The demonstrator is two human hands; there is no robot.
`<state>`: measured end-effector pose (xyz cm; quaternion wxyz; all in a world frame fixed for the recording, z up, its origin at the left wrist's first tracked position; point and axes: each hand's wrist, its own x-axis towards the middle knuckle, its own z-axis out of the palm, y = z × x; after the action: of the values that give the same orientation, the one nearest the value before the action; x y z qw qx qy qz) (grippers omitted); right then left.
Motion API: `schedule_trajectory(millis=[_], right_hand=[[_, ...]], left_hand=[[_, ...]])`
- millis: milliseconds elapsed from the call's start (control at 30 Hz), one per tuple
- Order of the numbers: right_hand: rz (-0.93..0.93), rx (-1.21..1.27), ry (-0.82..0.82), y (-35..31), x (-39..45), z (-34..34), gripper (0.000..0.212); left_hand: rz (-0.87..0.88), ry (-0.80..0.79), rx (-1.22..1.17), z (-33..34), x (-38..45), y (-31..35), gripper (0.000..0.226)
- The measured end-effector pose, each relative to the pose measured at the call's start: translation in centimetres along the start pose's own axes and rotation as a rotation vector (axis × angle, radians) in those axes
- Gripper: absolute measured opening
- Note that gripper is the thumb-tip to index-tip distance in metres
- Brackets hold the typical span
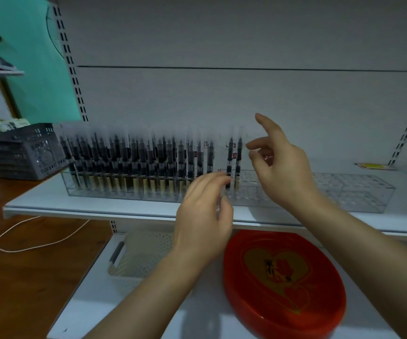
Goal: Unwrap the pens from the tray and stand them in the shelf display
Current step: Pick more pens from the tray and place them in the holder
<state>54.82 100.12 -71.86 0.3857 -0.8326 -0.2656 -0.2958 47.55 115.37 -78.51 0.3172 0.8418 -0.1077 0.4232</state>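
The red tray (283,285) on the lower shelf (95,297) carries a gold heart with a small dark label, its writing too blurred to read; the pens' pale lower bands and small red tags are equally illegible. Pens (134,162) stand upright in the clear display rack (354,192) on the upper shelf (51,199), packed along its left half, with two more pens (234,162) standing a little apart to the right of that row. The left hand (205,216) hovers just in front of the rack, its grip loosely curled, fingertips close to the base of those two pens; whether it pinches a clear wrapper cannot be told. The right hand (278,162) is raised just right of the two pens, fingers spread and relaxed, index finger pointing up, holding nothing visible. The rack's right half shows vacant holes out to its end. Left of the shelf edge a grey crate (26,152) sits on a wooden desk (14,277), with a white cord (38,243) looped on it. A white perforated tray (143,255) lies beside the red one.
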Motion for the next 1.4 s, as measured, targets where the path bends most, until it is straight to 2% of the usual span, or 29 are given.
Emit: schedule_trajectory(millis=[100,233,333,433,500,600,767,867,967,1033,1133,1200,1267,1400], right_hand=[[-0.002,0.038,0.113,-0.8,-1.6,-0.3,0.052],[-0.052,0.125,0.203,-2.1,-5.6,0.5,0.037],[-0.05,0.193,0.196,-2.7,-9.5,1.9,0.032],[-0.007,0.231,0.124,-2.5,-13.7,3.7,0.029],[0.048,0.216,0.028,-1.9,-16.6,5.1,0.03],[0.123,0.131,-0.238,0.0,-21.2,7.3,0.031],[0.15,0.052,-0.582,3.5,-28.4,9.8,0.03],[0.15,-0.03,-0.802,4.8,-31.5,10.9,0.038],[0.141,-0.072,-1.004,5.6,-34.0,11.8,0.047],[0.135,-0.103,-1.098,5.8,-35.1,12.4,0.044],[0.137,-0.166,-1.239,5.7,-36.1,13.5,0.02],[0.119,-0.185,-1.304,5.5,-36.8,14.3,0.013],[0.102,-0.184,-1.349,5.5,-37.7,14.9,0.016],[0.087,-0.17,-1.387,5.7,-39.3,15.7,0.03]], left_hand=[[-0.011,0.068,-0.083,-1.0,-0.8,0.7,0.03],[-0.091,0.038,-0.201,-2.6,-3.1,1.6,0.014],[-0.163,-0.009,-0.258,-3.1,-5.5,1.0,0.006],[-0.294,-0.082,-0.245,-3.0,-8.7,-0.6,0.01],[-0.394,-0.169,-0.225,-2.6,-11.5,-2.0,0.015],[-0.493,-0.388,-0.152,-1.7,-16.5,-4.0,0.024],[-0.433,-0.764,-0.011,-1.0,-24.3,-6.8,0.042],[-0.411,-0.969,0.005,-0.5,-27.1,-7.5,0.041],[-0.427,-1.1,-0.003,0.2,-28.9,-8.2,0.04],[-0.441,-1.18,0.039,0.6,-29.5,-9.1,0.033],[-0.461,-1.31,0.079,0.9,-29.8,-10.4,0.022],[-0.441,-1.381,0.085,0.8,-30.2,-11.0,0.013],[-0.417,-1.444,0.094,0.5,-30.9,-11.5,0.006],[-0.412,-1.514,0.124,-0.1,-32.2,-12.4,0.008]])
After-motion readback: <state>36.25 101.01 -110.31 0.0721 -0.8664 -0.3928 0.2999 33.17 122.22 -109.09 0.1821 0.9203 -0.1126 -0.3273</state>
